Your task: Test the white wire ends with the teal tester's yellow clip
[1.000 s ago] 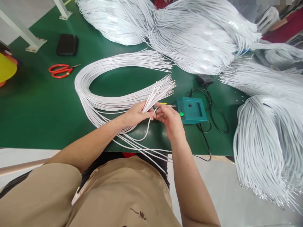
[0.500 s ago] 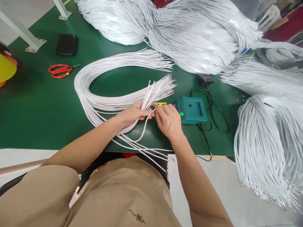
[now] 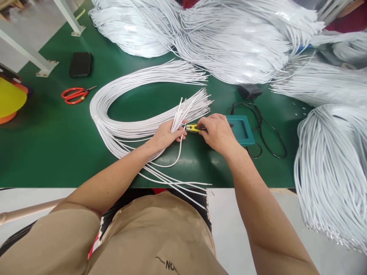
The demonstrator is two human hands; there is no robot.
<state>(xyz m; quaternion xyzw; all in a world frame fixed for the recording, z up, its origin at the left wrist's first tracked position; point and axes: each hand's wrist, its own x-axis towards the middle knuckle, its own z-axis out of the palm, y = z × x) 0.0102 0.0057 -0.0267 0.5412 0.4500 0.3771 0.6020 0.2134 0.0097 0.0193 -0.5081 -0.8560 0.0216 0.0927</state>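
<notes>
The left hand (image 3: pixel 164 136), near the centre of the frame, is closed around a small sheaf of thin white cables (image 3: pixel 177 117), their ends fanning upward above the thumb and fingers. One cable droops from this hand in a loose loop just below it. The right hand (image 3: pixel 219 133), to the right of centre, pinches the dark end of a small yellow-and-black clip-like tool with a metal tip (image 3: pixel 193 128) between thumb and fingers. The tool lies roughly level between the two hands, its metal tip close against the left fingertips and a cable end; whether it bites on the cable is too small to tell.

Behind the left hand, a long U-shaped bundle of white cables (image 3: pixel 99 101) lies on the dark green tabletop (image 3: pixel 57 149), both sets of ends pointing right. Several strands trail below the left forearm and hang over the near edge of the tabletop.

Partly hidden by the right hand is a teal rectangular box with a recessed top (image 3: pixel 249 130); a black power adapter (image 3: pixel 250 91) and a looping black cord (image 3: pixel 276 133) lie near it.

Large heaps of white cables (image 3: pixel 229 46) fill the top of the frame, and another thick bundle (image 3: pixel 329 164) hangs over the edge at the right. At the upper left lie red-handled scissors (image 3: pixel 83 92) and a black rounded-square object (image 3: pixel 80 64).
</notes>
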